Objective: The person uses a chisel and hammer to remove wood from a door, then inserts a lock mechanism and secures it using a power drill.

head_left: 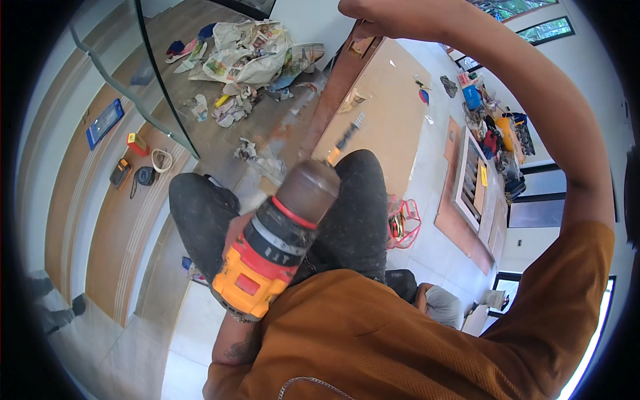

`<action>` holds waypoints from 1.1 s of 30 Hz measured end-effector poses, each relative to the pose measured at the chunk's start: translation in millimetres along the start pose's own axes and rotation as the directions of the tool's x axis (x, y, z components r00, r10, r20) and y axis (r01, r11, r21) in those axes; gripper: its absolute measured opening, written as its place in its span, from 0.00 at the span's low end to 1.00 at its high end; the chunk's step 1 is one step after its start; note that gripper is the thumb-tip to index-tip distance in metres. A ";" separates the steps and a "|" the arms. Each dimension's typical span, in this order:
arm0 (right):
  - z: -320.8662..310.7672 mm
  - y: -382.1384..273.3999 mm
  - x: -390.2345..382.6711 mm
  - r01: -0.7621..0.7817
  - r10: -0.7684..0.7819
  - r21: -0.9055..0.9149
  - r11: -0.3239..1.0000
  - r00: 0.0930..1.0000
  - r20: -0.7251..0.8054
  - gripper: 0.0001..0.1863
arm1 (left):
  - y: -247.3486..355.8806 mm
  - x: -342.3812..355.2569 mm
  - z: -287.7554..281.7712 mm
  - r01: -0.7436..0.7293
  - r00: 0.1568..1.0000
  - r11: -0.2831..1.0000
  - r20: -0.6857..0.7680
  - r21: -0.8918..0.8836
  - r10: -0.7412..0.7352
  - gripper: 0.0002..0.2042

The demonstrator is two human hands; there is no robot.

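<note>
My left hand grips a large cordless drill with an orange, red and black body, held over my lap, its chuck pointing up and forward. A slim bit sticks out beyond the chuck. My right hand is raised at the top, fingers curled at the upper end of a reddish-brown board; exactly what they hold is partly hidden. A broad tan sheet lies beside that board. My dark-trousered knees are bent under the drill.
Left are curved steps, a glass panel, blue case, phone-like device and tape measure. Crumpled paper lies ahead. Right are a red-trimmed bag, framed panel and piled belongings. A person in grey sits behind me.
</note>
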State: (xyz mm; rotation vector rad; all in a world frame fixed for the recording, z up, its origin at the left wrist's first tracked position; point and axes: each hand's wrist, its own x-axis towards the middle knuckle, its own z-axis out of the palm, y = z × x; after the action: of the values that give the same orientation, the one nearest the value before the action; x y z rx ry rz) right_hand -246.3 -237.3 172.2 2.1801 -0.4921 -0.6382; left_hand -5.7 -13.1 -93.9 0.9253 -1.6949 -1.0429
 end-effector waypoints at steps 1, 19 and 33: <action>-0.3 -1.0 2.0 0.015 -0.015 0.001 1.000 1.000 0.001 0.06 | 10.8 14.8 -0.8 0.163 0.987 0.986 0.011 -0.035 -0.163 0.25; -0.4 -0.4 2.8 0.098 -0.100 -0.026 0.995 0.989 -0.109 0.14 | -1.4 91.8 39.8 -0.036 0.993 0.945 -0.122 -0.326 -0.004 0.32; 6.2 0.5 -0.1 0.095 -0.100 -0.053 0.994 0.991 -0.094 0.18 | -6.7 112.5 46.5 -0.080 0.988 0.934 -0.151 -0.348 0.029 0.33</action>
State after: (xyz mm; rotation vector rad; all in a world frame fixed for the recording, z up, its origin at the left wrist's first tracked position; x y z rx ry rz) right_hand -250.1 -241.3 169.2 2.1878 -0.3180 -0.5879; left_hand -82.8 -105.8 -75.8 0.6965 -1.3485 -1.1673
